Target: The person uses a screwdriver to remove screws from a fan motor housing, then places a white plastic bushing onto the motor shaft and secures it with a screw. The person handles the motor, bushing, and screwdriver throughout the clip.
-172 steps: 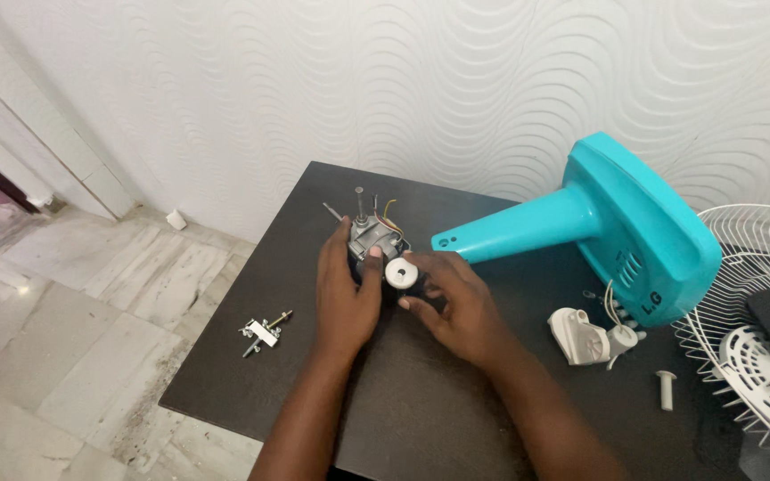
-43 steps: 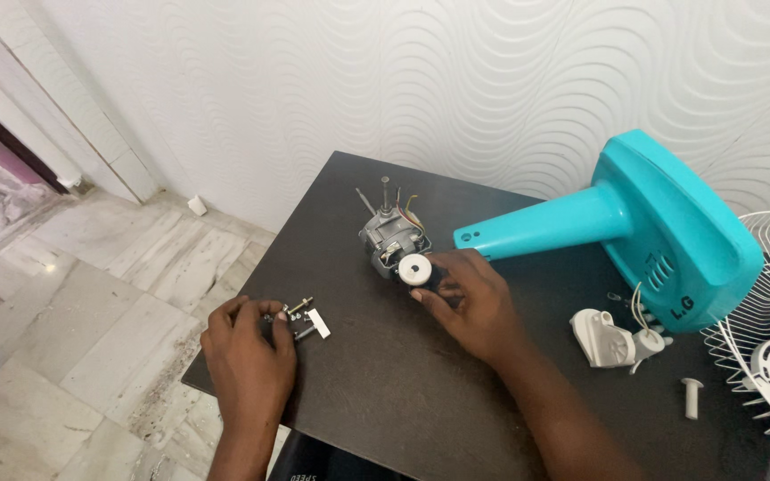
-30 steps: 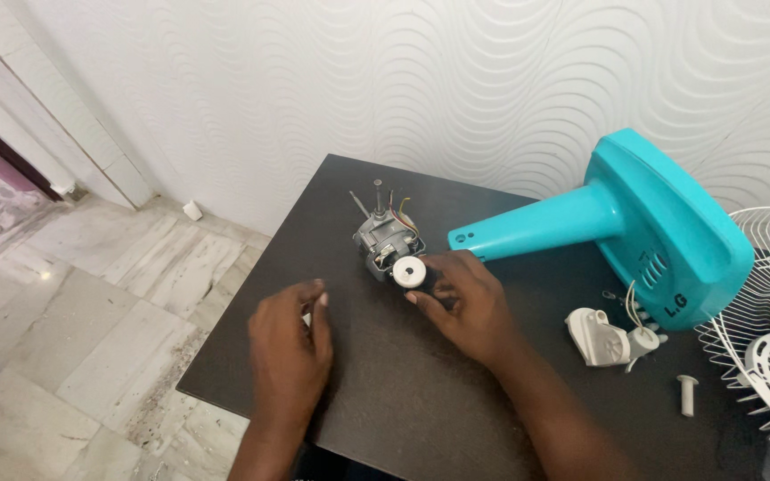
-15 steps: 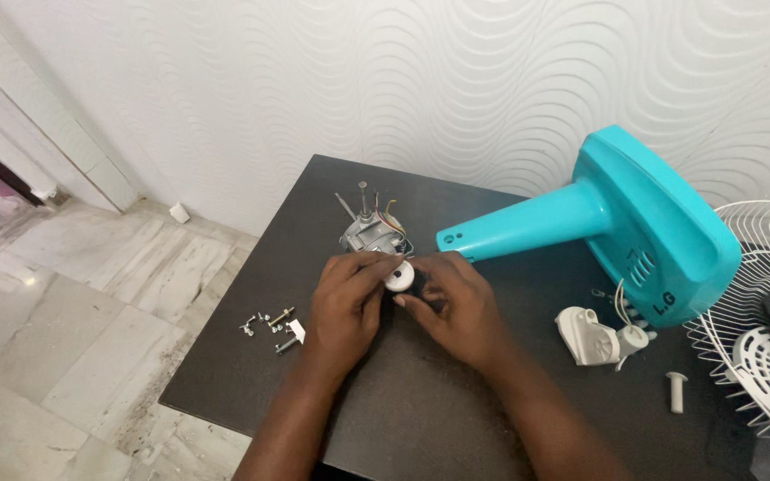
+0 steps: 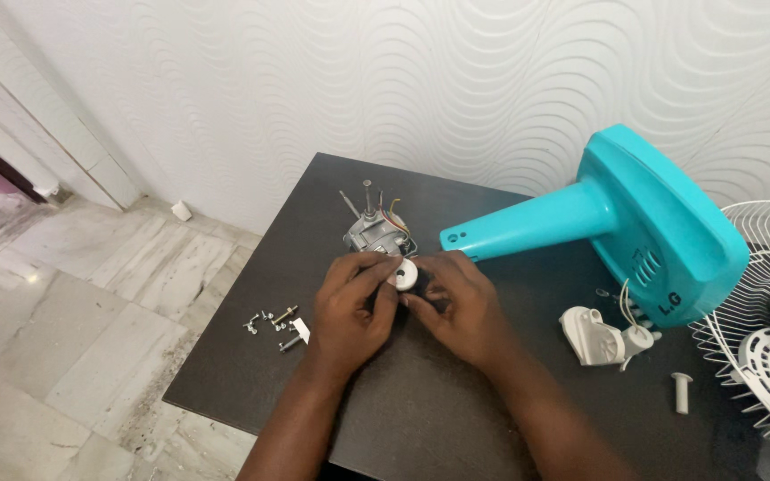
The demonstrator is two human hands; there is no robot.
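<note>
Centre of frame: left hand (image 5: 348, 307) and right hand (image 5: 456, 307) clamped on one small motor (image 5: 378, 239); one teal stand (image 5: 617, 223) at right on desk (image 5: 456, 419).

Soft, even daylight filled the scene, brightest on the wall (image 5: 456, 80). The dark bench (image 5: 456, 419) showed a faint sheen and weak shadows. Focus was sharp, with slight wide-angle bending at the edges.

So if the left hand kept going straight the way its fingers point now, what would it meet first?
The left hand points up and right, its fingertips already at the white round part on the small grey motor. It would press into that at once; the right hand lies just beside that line. Depth is hard to judge.
</note>
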